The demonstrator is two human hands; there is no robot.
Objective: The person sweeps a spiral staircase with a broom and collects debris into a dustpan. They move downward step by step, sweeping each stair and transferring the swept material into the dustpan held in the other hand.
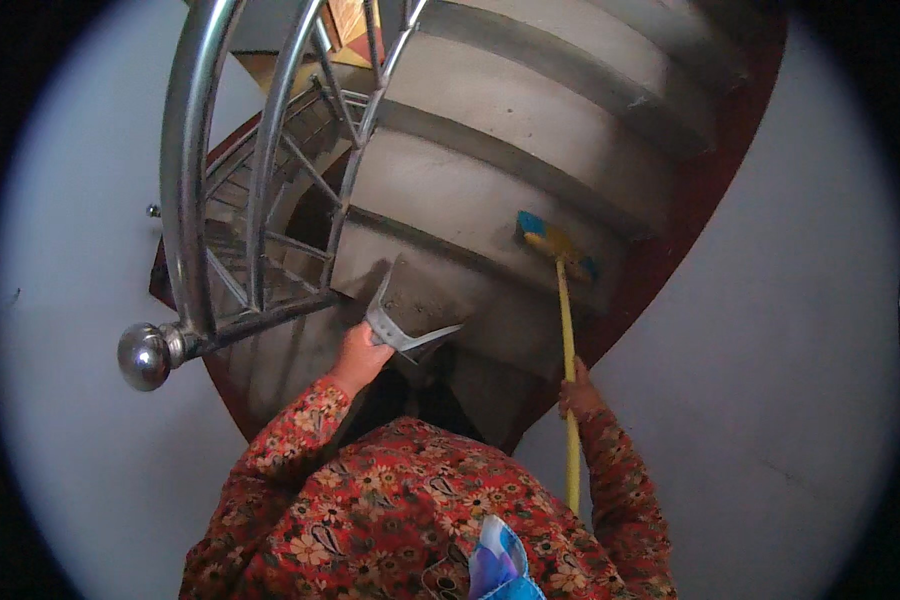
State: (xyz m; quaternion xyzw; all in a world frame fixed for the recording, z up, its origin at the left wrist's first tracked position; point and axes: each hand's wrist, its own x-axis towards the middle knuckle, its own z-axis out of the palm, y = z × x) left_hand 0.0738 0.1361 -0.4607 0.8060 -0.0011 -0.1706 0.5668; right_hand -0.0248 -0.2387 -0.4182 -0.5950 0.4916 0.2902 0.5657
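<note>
A grey dustpan (394, 331) is gripped at its back by my left hand (361, 356), and its pan, with some dirt in it, is held over a lower step. My right hand (581, 394) is closed around the yellow handle (566, 322) of a broom. The broom's head (556, 246), with blue and yellow bristles, rests on the concrete stair tread (450, 195) above the dustpan, near the right end of that step. Dustpan and broom head are apart.
Curved concrete steps (487, 97) rise ahead. A metal railing (187, 165) with a ball end (144, 356) stands at the left, and more stairs show through it. Dark red skirting (664, 262) and a pale wall (757, 337) border the right side.
</note>
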